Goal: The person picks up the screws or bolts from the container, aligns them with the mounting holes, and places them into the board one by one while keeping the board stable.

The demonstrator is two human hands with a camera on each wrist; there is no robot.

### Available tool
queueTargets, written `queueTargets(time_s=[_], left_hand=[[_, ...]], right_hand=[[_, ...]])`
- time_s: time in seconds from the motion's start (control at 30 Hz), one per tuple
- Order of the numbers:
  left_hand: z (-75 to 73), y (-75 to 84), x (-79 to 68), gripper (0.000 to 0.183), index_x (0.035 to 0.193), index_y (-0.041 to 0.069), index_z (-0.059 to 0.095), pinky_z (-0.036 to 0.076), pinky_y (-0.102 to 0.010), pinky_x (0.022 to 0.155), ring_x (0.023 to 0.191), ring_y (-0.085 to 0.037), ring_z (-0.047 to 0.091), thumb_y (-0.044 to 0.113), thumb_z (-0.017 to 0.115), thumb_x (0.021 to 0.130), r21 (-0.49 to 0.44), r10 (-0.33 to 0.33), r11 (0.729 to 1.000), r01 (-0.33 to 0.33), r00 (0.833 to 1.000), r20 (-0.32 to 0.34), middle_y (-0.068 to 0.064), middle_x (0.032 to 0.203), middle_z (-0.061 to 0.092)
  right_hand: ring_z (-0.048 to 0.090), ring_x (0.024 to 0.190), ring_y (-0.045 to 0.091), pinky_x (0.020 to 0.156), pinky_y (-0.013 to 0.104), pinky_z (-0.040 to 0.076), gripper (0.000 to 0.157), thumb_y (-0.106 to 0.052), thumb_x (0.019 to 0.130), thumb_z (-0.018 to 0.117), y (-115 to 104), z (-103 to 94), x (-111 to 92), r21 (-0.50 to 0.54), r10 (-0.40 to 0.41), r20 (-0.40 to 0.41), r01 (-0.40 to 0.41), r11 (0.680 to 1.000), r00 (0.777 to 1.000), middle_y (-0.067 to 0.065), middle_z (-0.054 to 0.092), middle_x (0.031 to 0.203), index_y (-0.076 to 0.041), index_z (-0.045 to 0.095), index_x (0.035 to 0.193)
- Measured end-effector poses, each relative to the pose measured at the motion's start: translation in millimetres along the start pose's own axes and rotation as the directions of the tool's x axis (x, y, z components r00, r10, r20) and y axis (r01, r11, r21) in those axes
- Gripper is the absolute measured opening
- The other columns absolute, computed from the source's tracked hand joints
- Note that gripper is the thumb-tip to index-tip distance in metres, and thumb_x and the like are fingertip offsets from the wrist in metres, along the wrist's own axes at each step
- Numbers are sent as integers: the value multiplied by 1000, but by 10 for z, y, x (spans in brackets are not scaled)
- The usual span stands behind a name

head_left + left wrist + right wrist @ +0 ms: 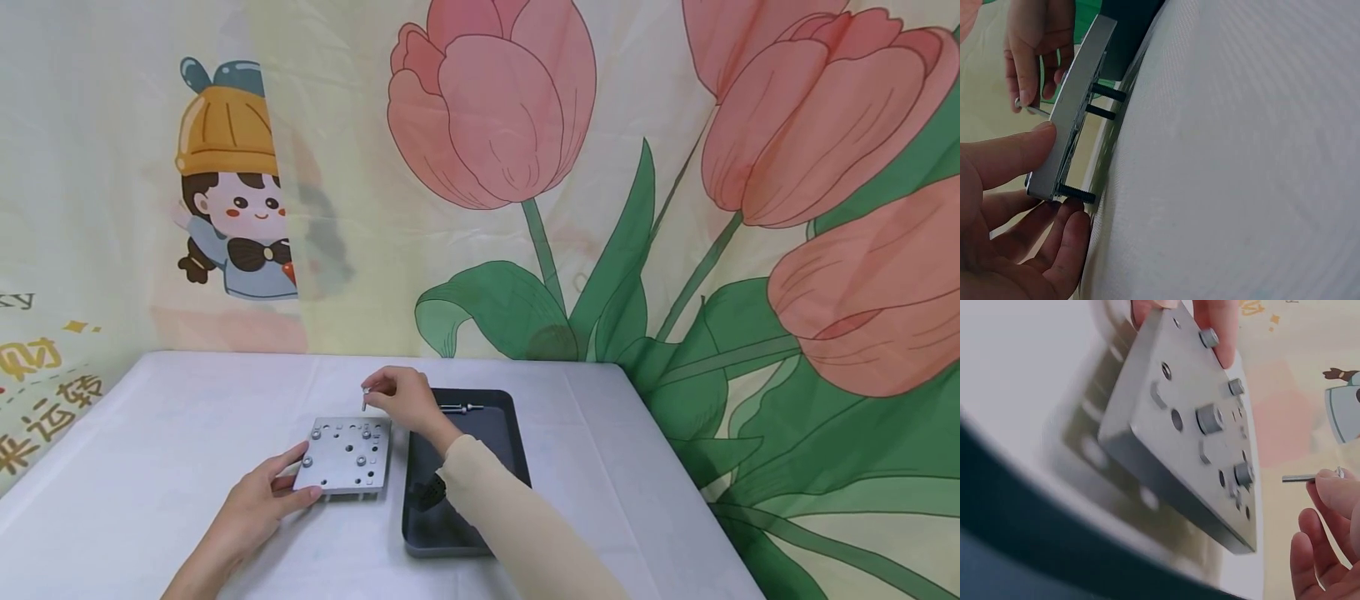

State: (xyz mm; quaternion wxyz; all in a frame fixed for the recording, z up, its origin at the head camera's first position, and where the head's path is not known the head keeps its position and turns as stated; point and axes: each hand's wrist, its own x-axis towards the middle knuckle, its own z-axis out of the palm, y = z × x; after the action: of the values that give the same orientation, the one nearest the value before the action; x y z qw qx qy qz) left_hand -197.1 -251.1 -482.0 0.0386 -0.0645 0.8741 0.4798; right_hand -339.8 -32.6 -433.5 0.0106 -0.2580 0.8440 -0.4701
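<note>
Your left hand (253, 505) grips the plate (337, 468); your right hand (409, 402) pinches a pin (364, 405) near the plate's far edge.

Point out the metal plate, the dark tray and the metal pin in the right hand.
Metal plate (337, 463), head view: bare top face.
Dark tray (437, 531), head view: bare floor, near end.
Metal pin (1298, 479), right wrist view: exposed shank.

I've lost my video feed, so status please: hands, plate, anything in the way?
Left hand gripping metal plate at edge. Right hand pinching slim metal pin, apart from plate. Right sleeve over black tray. Nothing seen between pin and plate.
</note>
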Motion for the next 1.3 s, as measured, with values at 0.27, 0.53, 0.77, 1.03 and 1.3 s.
queueTargets(time_s=[0.27,0.53,0.77,1.03,1.3], left_hand=[[-7,-13,6,96,167,11,34,52,-57,105,138,-46,56,40,85,91,13,9,1000,-9,1000,6,-32,159,45],[-20,-40,2,94,167,11,35,56,-53,100,136,-42,60,39,85,92,-14,14,1000,-14,1000,11,-30,156,51],[-18,-50,9,94,167,11,35,59,-49,95,135,-42,61,37,85,92,-28,12,1000,-12,1000,14,-31,154,52],[-16,-41,-5,94,166,8,35,58,-48,101,137,-44,59,36,86,92,-41,13,999,-12,1000,22,-33,156,49],[-20,-51,12,94,166,8,34,59,-43,99,138,-44,58,36,85,92,-44,17,999,-15,1000,27,-34,156,48]], right_hand=[[64,82,-2,78,19,52,13,-15,99,77,-97,188,23,0,26,8,-26,1000,1000,-13,75,90,-16,80,112],[62,78,-2,75,18,50,11,-15,99,78,-183,356,50,-24,26,30,-25,999,999,-14,74,88,-18,81,109],[61,79,-3,74,17,49,11,-16,98,79,-222,444,67,-39,32,42,-30,999,999,-16,72,88,-19,81,109],[60,76,-2,73,16,48,10,-15,97,80,-214,498,73,-64,33,45,-30,998,998,-16,71,84,-20,81,106],[60,77,-3,76,16,48,11,-14,97,80,-227,535,63,-92,23,56,-18,996,998,-16,72,85,-20,81,106]])
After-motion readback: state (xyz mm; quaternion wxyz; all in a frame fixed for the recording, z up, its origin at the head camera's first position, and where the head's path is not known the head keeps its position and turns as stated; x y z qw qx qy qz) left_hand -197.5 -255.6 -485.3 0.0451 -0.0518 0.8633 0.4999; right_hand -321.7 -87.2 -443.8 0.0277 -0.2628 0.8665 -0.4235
